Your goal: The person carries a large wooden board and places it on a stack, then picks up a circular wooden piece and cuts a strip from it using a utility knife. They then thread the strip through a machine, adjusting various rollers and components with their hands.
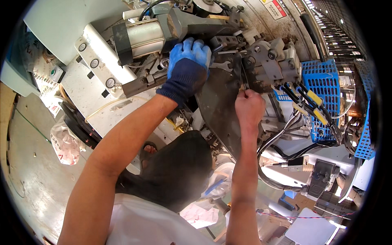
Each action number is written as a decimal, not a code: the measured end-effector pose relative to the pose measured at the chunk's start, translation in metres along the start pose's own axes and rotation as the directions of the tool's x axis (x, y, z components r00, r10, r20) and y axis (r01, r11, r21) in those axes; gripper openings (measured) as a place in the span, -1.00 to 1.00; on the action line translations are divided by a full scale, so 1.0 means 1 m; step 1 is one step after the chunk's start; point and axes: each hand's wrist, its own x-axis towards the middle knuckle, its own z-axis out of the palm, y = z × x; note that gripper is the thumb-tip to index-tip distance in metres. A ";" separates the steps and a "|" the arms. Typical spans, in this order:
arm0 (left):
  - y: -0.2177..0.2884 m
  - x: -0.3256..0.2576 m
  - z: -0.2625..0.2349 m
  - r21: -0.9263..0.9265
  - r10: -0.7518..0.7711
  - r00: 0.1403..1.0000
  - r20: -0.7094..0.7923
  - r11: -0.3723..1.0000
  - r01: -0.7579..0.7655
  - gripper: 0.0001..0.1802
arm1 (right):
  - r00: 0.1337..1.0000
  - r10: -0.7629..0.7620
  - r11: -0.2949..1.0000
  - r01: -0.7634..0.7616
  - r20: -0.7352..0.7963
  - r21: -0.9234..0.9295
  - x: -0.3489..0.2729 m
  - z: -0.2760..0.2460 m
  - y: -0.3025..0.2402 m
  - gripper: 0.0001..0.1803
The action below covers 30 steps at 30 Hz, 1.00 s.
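My left hand [189, 61], in a blue glove with a dark navy cuff, is closed over the metalwork beside a silver cylinder [145, 37]. A steel open-ended wrench [223, 66] comes out from under the glove on the right, its jaw above a dark metal plate [218, 106]. The glove hides the wrench's middle. My bare right hand [249, 107] is closed in a pinch at the plate's right edge, just below a dark bolted clamp block [271, 61]. Whatever its fingertips hold is too small and hidden to name.
A white panel with round gauges [94, 63] stands at the left. Blue perforated guards [324, 92] and black cables with yellow tags [314, 98] are at the right. My dark-clothed knee [175, 171] is below the plate. A white plastic bag [65, 141] hangs at the left.
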 end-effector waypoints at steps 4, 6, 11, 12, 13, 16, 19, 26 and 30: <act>0.000 -0.001 -0.001 -0.030 -0.013 1.000 0.003 0.999 0.013 -0.75 | 1.000 -0.023 0.992 0.023 -0.001 0.127 0.003 0.004 -0.003 -0.81; -0.001 -0.001 -0.001 -0.028 -0.019 1.000 0.013 0.999 0.019 -0.75 | 0.998 -0.054 0.982 0.057 -0.017 0.181 0.004 0.007 -0.002 -0.84; -0.002 -0.002 0.001 -0.010 -0.004 1.000 0.007 1.000 0.004 -0.74 | 0.995 -0.096 0.985 0.097 -0.010 0.145 0.014 0.007 -0.010 -0.87; -0.001 -0.002 0.001 -0.017 0.000 1.000 0.000 1.000 0.000 -0.74 | 0.994 -0.107 0.988 0.107 -0.009 0.109 0.016 0.008 -0.008 -0.87; -0.001 -0.001 0.001 -0.025 0.005 1.000 -0.007 1.000 -0.005 -0.74 | 0.993 -0.117 0.990 0.117 -0.007 0.073 0.017 0.009 -0.005 -0.88; -0.003 -0.002 0.002 -0.014 0.010 1.000 -0.027 1.000 -0.011 -0.73 | 0.987 -0.155 0.985 0.159 0.049 -0.071 0.017 0.000 -0.010 -0.89; -0.005 -0.005 0.006 -0.003 0.004 0.999 -0.046 1.000 -0.004 -0.73 | 0.981 -0.159 0.973 0.174 0.110 -0.150 0.006 -0.015 -0.017 -0.88; -0.002 -0.006 0.001 -0.035 0.002 1.000 -0.002 0.999 -0.002 -0.72 | 0.969 -0.247 0.958 0.248 0.025 -0.147 0.009 0.004 0.002 -0.91; 0.002 -0.007 0.007 -0.081 -0.006 0.998 0.069 0.997 0.012 -0.68 | 0.954 -0.299 0.907 0.277 -0.021 -0.316 0.017 0.025 0.013 -0.76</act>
